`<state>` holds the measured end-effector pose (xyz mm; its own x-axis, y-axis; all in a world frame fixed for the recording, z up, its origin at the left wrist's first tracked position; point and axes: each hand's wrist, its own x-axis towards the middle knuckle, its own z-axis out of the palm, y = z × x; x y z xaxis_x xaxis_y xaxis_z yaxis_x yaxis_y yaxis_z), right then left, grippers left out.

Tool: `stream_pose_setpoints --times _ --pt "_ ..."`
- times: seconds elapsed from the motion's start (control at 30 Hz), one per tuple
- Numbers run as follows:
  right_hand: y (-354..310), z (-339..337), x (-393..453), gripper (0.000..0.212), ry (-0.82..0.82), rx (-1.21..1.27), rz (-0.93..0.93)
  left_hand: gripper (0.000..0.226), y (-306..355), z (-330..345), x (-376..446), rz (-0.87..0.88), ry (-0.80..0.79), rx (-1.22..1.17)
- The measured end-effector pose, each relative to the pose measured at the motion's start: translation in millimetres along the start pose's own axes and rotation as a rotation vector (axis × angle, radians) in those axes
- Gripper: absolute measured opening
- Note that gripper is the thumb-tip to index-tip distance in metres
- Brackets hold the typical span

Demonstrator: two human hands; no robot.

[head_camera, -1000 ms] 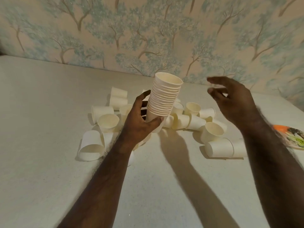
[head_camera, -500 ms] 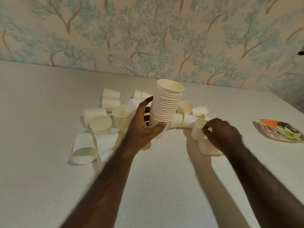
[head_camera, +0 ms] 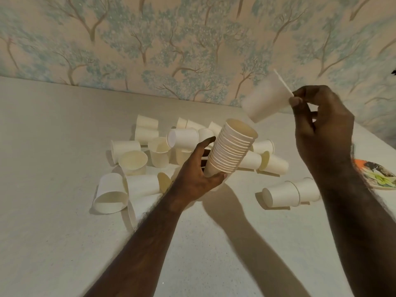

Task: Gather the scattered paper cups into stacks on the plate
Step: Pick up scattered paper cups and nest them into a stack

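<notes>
My left hand point(head_camera: 198, 179) grips the bottom of a tall stack of nested white paper cups point(head_camera: 230, 151), tilted to the right above the table. My right hand point(head_camera: 321, 127) pinches the rim of a single paper cup point(head_camera: 265, 98), held in the air just above and right of the stack's open mouth, its base pointing down-left. Several loose cups point(head_camera: 141, 159) lie scattered on the table behind and left of the stack. Two nested cups point(head_camera: 287, 194) lie on their side at the right. The colourful plate point(head_camera: 377, 176) sits at the right edge, partly hidden by my right forearm.
The white speckled table point(head_camera: 53, 232) runs back to a wall with tree-patterned wallpaper point(head_camera: 171, 39). Bare tabletop lies in front of the cups, crossed by my arms' shadows.
My right hand has lifted one cup off the table, up to beside the stack's mouth. The stack in my left hand has tilted to the right.
</notes>
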<state>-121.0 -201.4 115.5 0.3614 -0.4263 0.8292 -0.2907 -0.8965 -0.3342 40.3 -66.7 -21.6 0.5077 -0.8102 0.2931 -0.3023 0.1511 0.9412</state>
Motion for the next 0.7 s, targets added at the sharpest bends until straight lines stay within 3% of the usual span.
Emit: stream_pose_setpoints --times 0.17,0.43,0.53,0.6,0.7 --pt "-3.0 10.5 -13.6 0.013 -0.317 -0.038 -0.073 0.084 -2.0 2.9 -1.0 -0.019 -0.010 -0.008" --pt "1.6 9.3 -19.6 0.015 -0.532 -0.040 -0.078 0.085 -2.8 8.7 -2.0 -0.019 -0.045 0.000" --pt "16.8 0.5 -18.5 0.022 -0.419 0.084 0.118 0.083 -3.8 8.5 -2.2 -0.015 -0.029 -0.020" --pt "44.8 -5.3 -20.6 0.032 -0.356 -0.027 0.287 0.083 -3.4 6.8 -1.5 -0.017 -0.003 -0.035" --pt "101.9 -2.5 -40.9 0.059 -0.627 -0.383 0.594 0.082 -1.6 3.9 0.0 -0.019 0.020 -0.037"
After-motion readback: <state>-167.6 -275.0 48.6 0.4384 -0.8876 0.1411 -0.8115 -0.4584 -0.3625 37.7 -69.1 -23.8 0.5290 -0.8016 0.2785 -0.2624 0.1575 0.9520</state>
